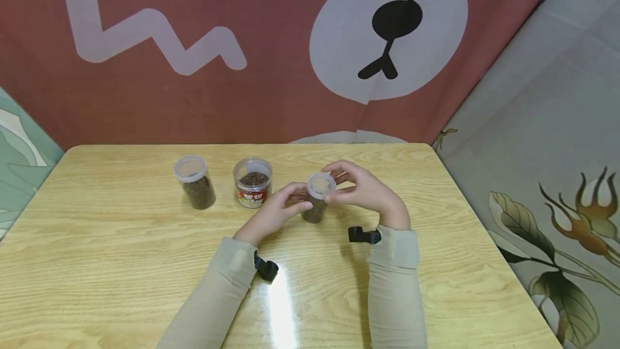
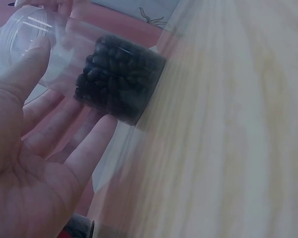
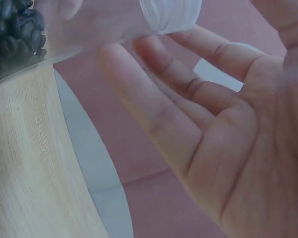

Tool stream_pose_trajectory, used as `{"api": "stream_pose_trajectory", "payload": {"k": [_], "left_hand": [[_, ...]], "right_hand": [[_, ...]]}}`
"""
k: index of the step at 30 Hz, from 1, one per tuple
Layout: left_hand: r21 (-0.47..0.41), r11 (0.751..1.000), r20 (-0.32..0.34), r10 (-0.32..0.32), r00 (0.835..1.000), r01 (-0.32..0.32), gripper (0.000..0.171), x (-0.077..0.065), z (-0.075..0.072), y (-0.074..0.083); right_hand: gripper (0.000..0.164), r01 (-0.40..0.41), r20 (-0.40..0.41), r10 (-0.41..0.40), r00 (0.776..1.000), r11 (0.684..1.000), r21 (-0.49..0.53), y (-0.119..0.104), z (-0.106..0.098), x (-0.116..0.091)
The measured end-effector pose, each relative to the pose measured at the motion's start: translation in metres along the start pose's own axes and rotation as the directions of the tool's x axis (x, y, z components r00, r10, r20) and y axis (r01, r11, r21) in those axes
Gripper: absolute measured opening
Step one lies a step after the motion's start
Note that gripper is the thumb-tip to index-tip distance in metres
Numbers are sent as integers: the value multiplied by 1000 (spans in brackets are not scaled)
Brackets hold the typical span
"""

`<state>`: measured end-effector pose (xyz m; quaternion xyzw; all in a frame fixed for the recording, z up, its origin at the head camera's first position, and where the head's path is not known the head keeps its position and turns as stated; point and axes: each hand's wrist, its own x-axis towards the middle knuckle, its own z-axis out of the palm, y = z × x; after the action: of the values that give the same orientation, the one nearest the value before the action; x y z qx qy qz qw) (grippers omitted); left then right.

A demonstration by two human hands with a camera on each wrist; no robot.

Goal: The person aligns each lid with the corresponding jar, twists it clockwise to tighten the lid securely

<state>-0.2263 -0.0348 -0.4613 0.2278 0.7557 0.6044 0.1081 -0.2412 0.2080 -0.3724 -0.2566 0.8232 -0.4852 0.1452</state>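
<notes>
A clear plastic jar [image 1: 315, 211] with a whitish translucent lid [image 1: 321, 182] stands upright on the table, right of centre. Glossy black beans [image 2: 116, 74] fill its lower part. My left hand [image 1: 275, 210] holds the jar from the left, its thumb on the near side and its fingers round the far side. On the right, my right hand [image 1: 369, 190] curls its thumb and fingers round the top of the same jar, at the lid. In the right wrist view, fingertips [image 3: 114, 57] touch the clear wall below the lid.
To the left stands another lidded jar [image 1: 197, 186] with dark contents. Between the two, an open jar [image 1: 252, 194] with a red label holds small brown pieces. The wooden table [image 1: 121, 263] ends at a red curtain [image 1: 271, 101] printed with a cartoon face.
</notes>
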Motion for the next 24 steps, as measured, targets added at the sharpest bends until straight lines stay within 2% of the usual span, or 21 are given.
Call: {"api": "stream_pose_trajectory", "payload": {"k": [5, 12, 24], "left_hand": [[4, 1000, 7, 6, 1000, -6, 47, 0, 0, 1], [21, 999, -8, -33, 999, 33, 45, -3, -3, 3], [32, 999, -52, -37, 998, 39, 48, -3, -2, 4]], "right_hand": [[61, -61, 24, 60, 998, 998, 15, 4, -1, -2], [55, -125, 73, 127, 989, 992, -27, 9, 2, 2], [49, -101, 79, 103, 992, 994, -34, 14, 6, 7]]}}
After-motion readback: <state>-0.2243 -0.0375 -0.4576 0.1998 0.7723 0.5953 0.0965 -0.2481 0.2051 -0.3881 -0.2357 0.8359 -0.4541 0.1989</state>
